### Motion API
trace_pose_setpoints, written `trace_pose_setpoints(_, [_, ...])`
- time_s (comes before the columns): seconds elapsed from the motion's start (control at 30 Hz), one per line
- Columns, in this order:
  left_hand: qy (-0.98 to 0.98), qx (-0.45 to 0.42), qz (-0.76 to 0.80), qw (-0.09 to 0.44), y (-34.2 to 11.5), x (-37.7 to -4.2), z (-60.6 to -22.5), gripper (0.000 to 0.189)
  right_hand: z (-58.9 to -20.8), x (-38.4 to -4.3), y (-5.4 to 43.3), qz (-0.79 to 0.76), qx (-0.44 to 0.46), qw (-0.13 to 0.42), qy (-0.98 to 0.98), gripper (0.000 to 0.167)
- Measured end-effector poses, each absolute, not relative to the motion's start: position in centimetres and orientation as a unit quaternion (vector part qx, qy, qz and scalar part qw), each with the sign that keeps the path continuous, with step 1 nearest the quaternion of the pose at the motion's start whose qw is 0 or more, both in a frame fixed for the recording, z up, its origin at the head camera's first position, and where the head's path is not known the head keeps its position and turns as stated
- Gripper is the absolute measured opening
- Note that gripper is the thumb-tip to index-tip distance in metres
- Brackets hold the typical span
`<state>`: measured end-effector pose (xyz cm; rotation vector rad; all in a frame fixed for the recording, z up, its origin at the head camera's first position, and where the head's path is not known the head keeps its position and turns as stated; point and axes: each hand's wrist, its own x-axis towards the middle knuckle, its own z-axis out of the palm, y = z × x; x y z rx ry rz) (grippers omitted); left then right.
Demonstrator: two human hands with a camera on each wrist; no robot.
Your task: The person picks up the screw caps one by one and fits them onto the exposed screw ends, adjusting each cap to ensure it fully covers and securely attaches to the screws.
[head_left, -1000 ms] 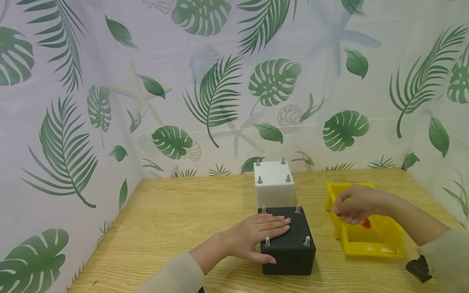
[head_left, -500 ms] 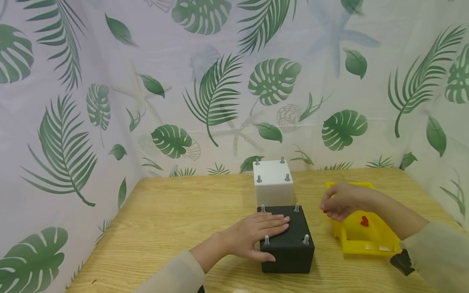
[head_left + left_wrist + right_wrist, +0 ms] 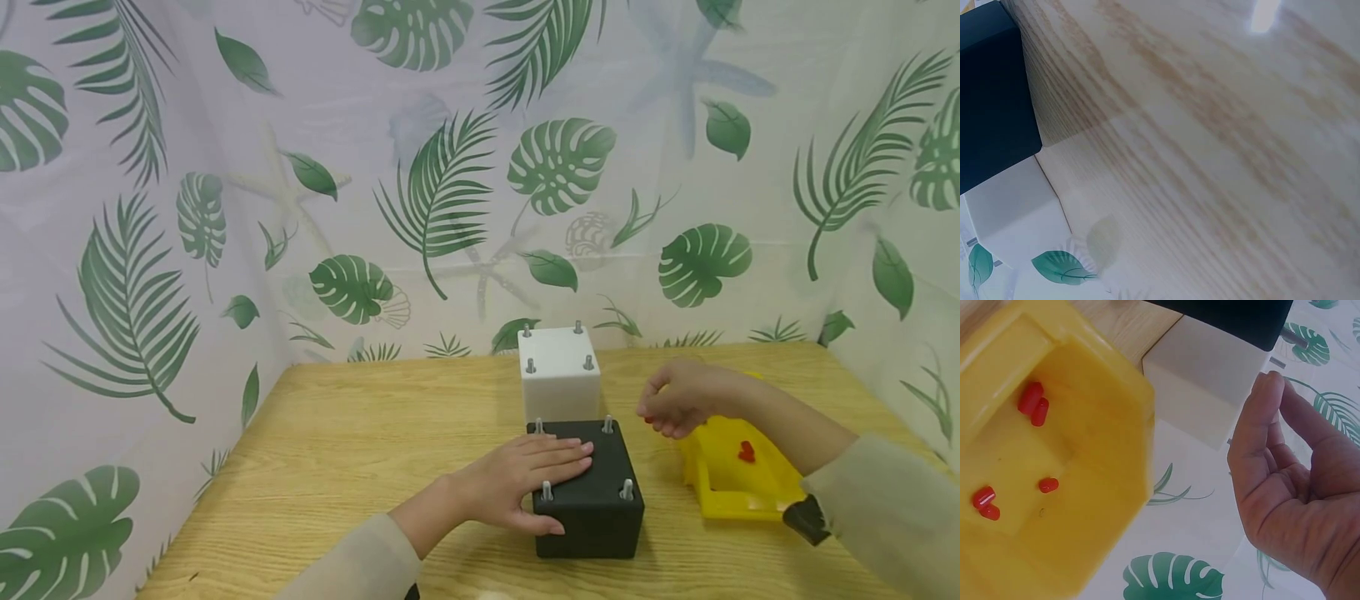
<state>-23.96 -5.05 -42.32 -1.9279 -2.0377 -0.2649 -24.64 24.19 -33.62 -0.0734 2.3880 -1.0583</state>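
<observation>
My left hand (image 3: 517, 485) lies flat on top of a black block (image 3: 592, 533), fingers extended between the upright metal studs (image 3: 627, 490) at its corners. The left wrist view catches only the block's side, not the hand. My right hand (image 3: 686, 398) is raised between the black block and a yellow bin (image 3: 738, 505), pinching a small red cap (image 3: 648, 419) of which just a bit shows. In the right wrist view the fingertips hide that cap. Several red caps (image 3: 1032, 397) lie loose inside the bin.
Behind the black block stands a white block (image 3: 559, 396), also with metal studs at its corners. A small dark object (image 3: 806, 521) shows by the right sleeve. The wooden table (image 3: 360, 433) meets a leaf-patterned sheet (image 3: 450, 325) at the back and sides.
My right hand has moved left from above the yellow bin toward the blocks, carrying the red cap. The left hand has stayed on the black block.
</observation>
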Motion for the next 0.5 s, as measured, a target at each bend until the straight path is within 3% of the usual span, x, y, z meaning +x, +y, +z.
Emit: trace_pose_setpoints(0.5, [-0.711, -0.676, -0.099, 0.166, -5.07, -24.11, -42.54, 0.083, -32.98, -24.64, 23.27, -0.402, -0.066, 0.257, 0.876, 0.016])
